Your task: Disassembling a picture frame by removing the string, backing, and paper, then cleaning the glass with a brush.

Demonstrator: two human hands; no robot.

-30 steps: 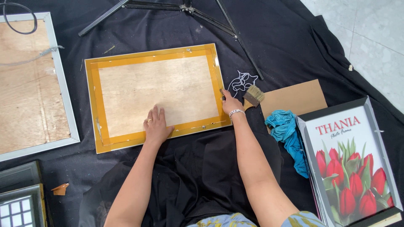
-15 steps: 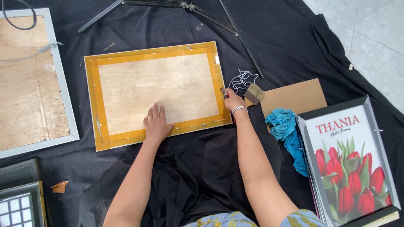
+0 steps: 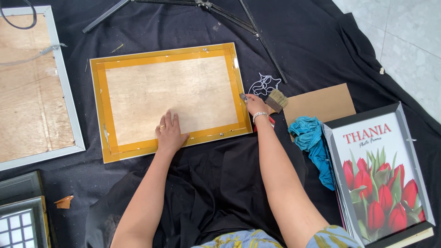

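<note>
A picture frame (image 3: 103, 110) lies face down on black cloth, showing a pale wooden backing board bordered by yellow tape. My left hand (image 3: 169, 134) rests flat on the board near the frame's lower edge, with a ring on one finger. My right hand (image 3: 254, 104), a bracelet at the wrist, is at the frame's right edge with its fingers closed on a small dark-tipped tool (image 3: 242, 96) that touches the tape. A bit of red shows under the wrist. A flat paintbrush (image 3: 277, 100) lies just right of that hand, beside a tangle of white string (image 3: 262, 84).
A brown cardboard sheet (image 3: 321, 103) and a crumpled blue cloth (image 3: 312, 138) lie to the right, beside a boxed frame with a red tulip print (image 3: 381, 174). Another face-down frame (image 3: 27, 87) lies at the left, smaller frames (image 3: 20, 206) at the lower left, black tripod legs (image 3: 229, 14) at the top.
My right hand has crept slightly up along the frame's right edge. My left hand stays flat on the board. The view has shifted a little.
</note>
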